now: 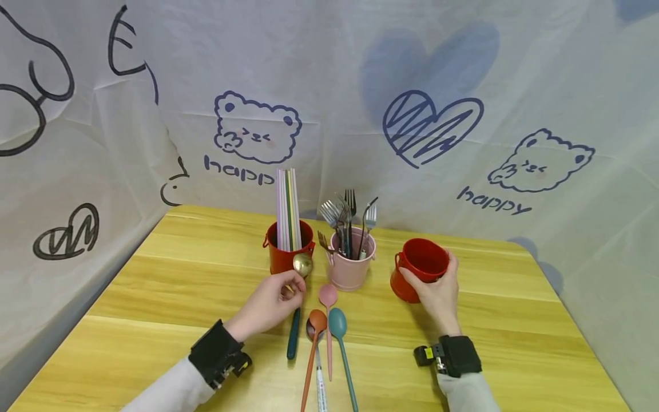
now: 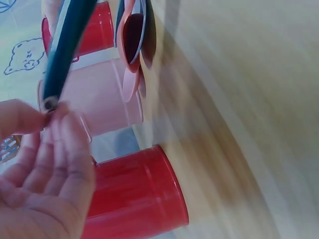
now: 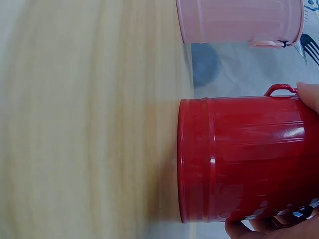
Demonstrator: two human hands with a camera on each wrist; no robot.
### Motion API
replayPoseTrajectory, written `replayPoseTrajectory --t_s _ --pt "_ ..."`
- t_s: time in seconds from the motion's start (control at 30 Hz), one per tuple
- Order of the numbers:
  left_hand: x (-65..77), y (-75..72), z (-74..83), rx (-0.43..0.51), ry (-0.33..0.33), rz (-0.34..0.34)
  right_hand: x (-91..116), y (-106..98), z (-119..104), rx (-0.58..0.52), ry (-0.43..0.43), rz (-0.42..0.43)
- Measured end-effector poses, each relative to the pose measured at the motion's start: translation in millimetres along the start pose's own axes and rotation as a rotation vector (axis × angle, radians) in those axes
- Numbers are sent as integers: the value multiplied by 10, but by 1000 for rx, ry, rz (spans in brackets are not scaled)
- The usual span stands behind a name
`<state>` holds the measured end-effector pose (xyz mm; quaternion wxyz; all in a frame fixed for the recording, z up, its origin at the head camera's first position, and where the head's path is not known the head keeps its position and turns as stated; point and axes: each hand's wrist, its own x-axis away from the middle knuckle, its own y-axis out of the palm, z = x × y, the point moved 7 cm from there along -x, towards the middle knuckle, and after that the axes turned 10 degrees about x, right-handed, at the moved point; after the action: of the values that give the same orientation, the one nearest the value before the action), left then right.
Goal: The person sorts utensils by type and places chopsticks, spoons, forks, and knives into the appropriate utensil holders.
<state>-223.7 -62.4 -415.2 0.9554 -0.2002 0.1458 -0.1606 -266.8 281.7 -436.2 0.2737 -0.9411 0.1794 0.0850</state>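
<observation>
My left hand (image 1: 270,302) pinches a spoon with a gold bowl (image 1: 302,264) and a dark teal handle (image 1: 293,337), just in front of the left red bucket (image 1: 282,262). In the left wrist view the teal handle (image 2: 67,55) stands out from between thumb and fingertips. My right hand (image 1: 441,292) grips the other red bucket (image 1: 404,287) by its near right side, thumb at the rim. That bucket leans slightly, and no cutlery shows in its mouth. Near my left hand lie a pink spoon (image 1: 328,295), an orange spoon (image 1: 317,321), a teal spoon (image 1: 337,322) and a metal spoon (image 1: 319,372), partly covered.
Striped sticks or straws (image 1: 288,212) stand in the left red bucket. Between the red buckets, a pink bucket (image 1: 349,272) holds several forks (image 1: 350,201). The wooden table (image 1: 170,274) ends at a white cloth backdrop (image 1: 340,143) with drawings.
</observation>
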Motion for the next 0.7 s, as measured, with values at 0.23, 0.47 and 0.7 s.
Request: replayPoseTrajectory --t_s 0.23,0.47,0.7 --pt "12 10 167 50 72 -7 0 4 1 1 -3 1" --pt "-46 167 286 91 144 -103 -9 4 10 9 -12 -3" --pt "-241 346 495 34 193 -140 -20 2 16 13 -13 7"
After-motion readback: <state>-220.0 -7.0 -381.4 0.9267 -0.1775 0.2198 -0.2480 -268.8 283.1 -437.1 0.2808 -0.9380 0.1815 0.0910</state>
